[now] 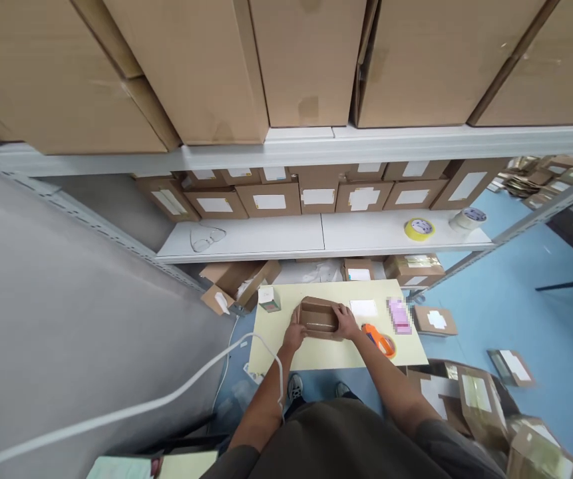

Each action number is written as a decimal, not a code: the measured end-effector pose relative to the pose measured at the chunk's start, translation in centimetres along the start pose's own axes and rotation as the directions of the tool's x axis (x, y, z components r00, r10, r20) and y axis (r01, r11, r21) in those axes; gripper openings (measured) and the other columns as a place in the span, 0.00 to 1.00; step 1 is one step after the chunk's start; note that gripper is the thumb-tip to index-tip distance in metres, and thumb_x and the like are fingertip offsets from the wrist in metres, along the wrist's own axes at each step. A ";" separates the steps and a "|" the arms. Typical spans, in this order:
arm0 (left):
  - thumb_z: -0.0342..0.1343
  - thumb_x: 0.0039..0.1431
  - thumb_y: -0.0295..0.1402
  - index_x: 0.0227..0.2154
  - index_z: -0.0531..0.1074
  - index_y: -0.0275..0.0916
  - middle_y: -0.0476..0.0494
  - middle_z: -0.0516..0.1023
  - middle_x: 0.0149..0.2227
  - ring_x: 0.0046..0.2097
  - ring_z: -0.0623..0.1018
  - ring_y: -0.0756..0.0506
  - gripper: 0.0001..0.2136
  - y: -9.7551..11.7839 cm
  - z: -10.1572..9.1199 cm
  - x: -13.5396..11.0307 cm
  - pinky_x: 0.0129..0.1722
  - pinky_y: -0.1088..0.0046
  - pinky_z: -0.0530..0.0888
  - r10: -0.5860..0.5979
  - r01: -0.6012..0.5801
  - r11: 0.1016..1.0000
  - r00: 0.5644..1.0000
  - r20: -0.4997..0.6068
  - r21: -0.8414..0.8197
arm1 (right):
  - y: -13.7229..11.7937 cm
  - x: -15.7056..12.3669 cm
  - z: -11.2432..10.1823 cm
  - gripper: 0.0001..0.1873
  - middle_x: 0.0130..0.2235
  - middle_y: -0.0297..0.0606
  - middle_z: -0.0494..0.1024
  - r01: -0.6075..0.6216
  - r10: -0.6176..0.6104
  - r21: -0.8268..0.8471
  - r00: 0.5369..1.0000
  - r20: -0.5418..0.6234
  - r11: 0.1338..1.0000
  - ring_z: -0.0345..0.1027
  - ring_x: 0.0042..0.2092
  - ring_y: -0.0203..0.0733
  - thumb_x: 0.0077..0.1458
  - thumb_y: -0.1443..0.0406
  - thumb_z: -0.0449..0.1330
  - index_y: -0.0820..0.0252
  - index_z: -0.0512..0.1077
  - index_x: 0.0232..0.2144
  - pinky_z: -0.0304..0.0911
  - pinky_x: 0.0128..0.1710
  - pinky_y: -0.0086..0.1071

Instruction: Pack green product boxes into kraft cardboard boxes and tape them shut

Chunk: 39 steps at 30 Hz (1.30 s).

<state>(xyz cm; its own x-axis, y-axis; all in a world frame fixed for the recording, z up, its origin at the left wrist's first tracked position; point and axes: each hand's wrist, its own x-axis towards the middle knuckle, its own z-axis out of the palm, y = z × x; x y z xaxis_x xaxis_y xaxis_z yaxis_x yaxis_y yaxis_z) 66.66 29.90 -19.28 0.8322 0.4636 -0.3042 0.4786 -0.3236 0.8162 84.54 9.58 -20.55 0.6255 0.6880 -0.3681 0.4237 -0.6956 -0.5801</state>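
Observation:
An open brown cardboard box (320,318) is held over the pale yellow table (286,356), its hollow inside facing up. My left hand (294,332) grips its left end, fingers closed on the wall. At the opposite end my right hand (346,322) clasps the cardboard, with fingertips at the rim. Just right of the box lie a white paper label (363,307) and an orange tape dispenser (379,339). A pink packet (398,315) rests near the table's right edge. On the left side stands a small white and green box (269,299).
A metal shelf (256,236) behind the table carries eyeglasses (208,238), a yellow tape roll (419,229), a clear tape roll (468,218) and several labelled boxes (269,199). Taped parcels (480,396) pile up at lower right. A white cable (166,398) crosses the left foreground.

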 end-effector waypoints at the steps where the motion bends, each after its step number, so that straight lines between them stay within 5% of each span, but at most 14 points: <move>1: 0.68 0.49 0.21 0.29 0.81 0.35 0.35 0.51 0.81 0.77 0.63 0.25 0.06 0.0 0.3 -0.7 0.74 0.52 0.66 -0.018 0.019 0.999 1.000 -0.009 0.047 | 0.1 0.0 -0.3 0.64 0.76 0.55 0.58 0.011 -0.011 0.002 1.000 -0.001 1.000 0.47 0.77 0.77 0.34 0.63 0.81 0.49 0.63 0.74 0.47 0.74 0.67; 3: 0.68 0.50 0.24 0.35 0.84 0.37 0.40 0.49 0.82 0.81 0.50 0.27 0.09 0.0 1.4 -2.4 0.78 0.48 0.58 -0.062 0.067 0.988 0.997 -0.041 0.136 | 0.3 -0.3 -0.9 0.55 0.76 0.54 0.60 0.077 -0.076 0.031 0.996 -0.048 0.997 0.42 0.79 0.78 0.42 0.57 0.80 0.49 0.67 0.72 0.40 0.75 0.71; 6: 0.66 0.53 0.26 0.39 0.85 0.40 0.45 0.50 0.82 0.82 0.44 0.30 0.11 -0.1 3.7 -5.5 0.80 0.46 0.55 -0.090 0.110 0.983 0.986 -0.139 0.145 | 0.7 -1.0 -1.2 0.40 0.75 0.52 0.65 0.258 -0.235 0.133 0.957 -0.168 0.957 0.42 0.80 0.70 0.55 0.54 0.72 0.53 0.72 0.69 0.44 0.76 0.67; 13: 0.60 0.60 0.28 0.42 0.86 0.46 0.49 0.55 0.81 0.78 0.62 0.33 0.12 1.7 8.3 -13.5 0.75 0.48 0.66 -0.160 0.187 0.981 0.935 -0.317 0.058 | 0.2 -3.8 -1.0 0.31 0.71 0.51 0.72 0.452 -0.404 0.305 0.890 -0.209 0.838 0.57 0.76 0.63 0.60 0.52 0.66 0.55 0.77 0.63 0.53 0.76 0.63; 18: 0.60 0.63 0.29 0.43 0.85 0.44 0.45 0.47 0.82 0.75 0.68 0.32 0.10 2.7 9.2 -19.8 0.70 0.53 0.72 -0.222 0.257 0.966 0.857 -0.465 0.013 | -2.6 -5.7 -0.7 0.30 0.72 0.51 0.71 0.538 -0.519 0.306 0.842 -0.148 0.785 0.61 0.74 0.63 0.62 0.53 0.64 0.56 0.77 0.63 0.55 0.76 0.62; 23: 0.60 0.65 0.30 0.43 0.84 0.45 0.44 0.51 0.82 0.75 0.68 0.34 0.09 1.8 9.2 -26.1 0.70 0.53 0.71 -0.306 0.345 0.937 0.757 -0.577 -0.044 | -7.2 -8.4 1.0 0.30 0.73 0.49 0.69 0.631 -0.645 0.277 0.763 -0.050 0.725 0.60 0.75 0.63 0.61 0.56 0.64 0.54 0.76 0.64 0.56 0.76 0.61; 31: 0.63 0.61 0.29 0.41 0.85 0.46 0.48 0.51 0.82 0.80 0.56 0.35 0.09 -2.1 10.5 -38.7 0.76 0.54 0.64 -0.421 0.406 0.889 0.540 -0.729 -0.213 | -16.1 -16.3 7.5 0.30 0.73 0.47 0.68 0.803 -0.845 0.272 0.529 0.084 0.530 0.57 0.76 0.61 0.60 0.58 0.65 0.53 0.77 0.64 0.53 0.78 0.59; 39: 0.66 0.56 0.26 0.37 0.86 0.46 0.46 0.56 0.80 0.80 0.56 0.32 0.09 -7.0 14.3 -57.3 0.78 0.49 0.59 -0.535 0.365 0.836 0.371 -0.759 -0.410 | -24.8 -31.4 19.3 0.29 0.73 0.46 0.69 0.849 -0.896 0.323 0.330 0.296 0.419 0.60 0.75 0.60 0.61 0.59 0.65 0.51 0.76 0.64 0.56 0.76 0.57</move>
<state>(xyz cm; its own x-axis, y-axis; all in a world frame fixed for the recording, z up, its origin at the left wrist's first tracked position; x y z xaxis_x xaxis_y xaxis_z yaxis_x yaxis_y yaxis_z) 19.60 -6.15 -14.59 -0.1597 0.9712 -0.1766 0.5889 0.2373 0.7726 41.76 9.21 -8.65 -0.3675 0.9117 0.1835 0.4967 0.3593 -0.7901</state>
